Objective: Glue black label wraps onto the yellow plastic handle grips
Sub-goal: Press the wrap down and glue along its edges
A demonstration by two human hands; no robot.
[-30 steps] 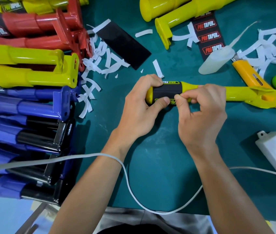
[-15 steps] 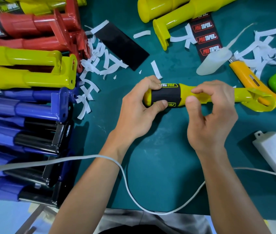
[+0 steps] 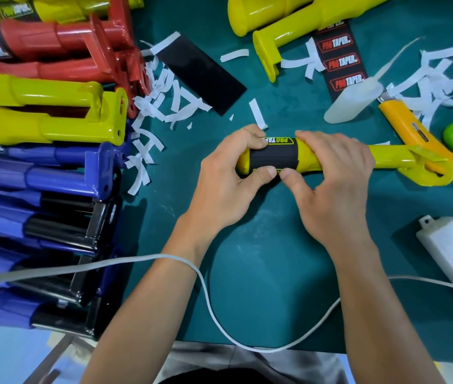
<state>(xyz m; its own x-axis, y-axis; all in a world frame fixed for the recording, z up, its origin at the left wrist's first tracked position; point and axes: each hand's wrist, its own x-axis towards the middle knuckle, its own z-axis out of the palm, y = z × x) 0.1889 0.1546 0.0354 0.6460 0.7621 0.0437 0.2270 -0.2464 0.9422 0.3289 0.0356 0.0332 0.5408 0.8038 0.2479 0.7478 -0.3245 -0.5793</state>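
The black label strip (image 3: 341,62) lying flat at the top right carries "PRO TAPER." three times in red-outlined lettering, one print below the other. On the black label wrap (image 3: 274,159) around the yellow handle grip (image 3: 391,159) in the middle, yellow letters along the far edge read "PRO TA", upside down to the camera, with the rest covered by a finger of the left hand (image 3: 225,184). At the far left, white "TAPER." stands on the black label of a red handle (image 3: 61,37), a blurred "PRO TAPER" shows on the yellow handle (image 3: 67,9) above it, and the print on the yellow utility knife (image 3: 414,128) is too small to read.
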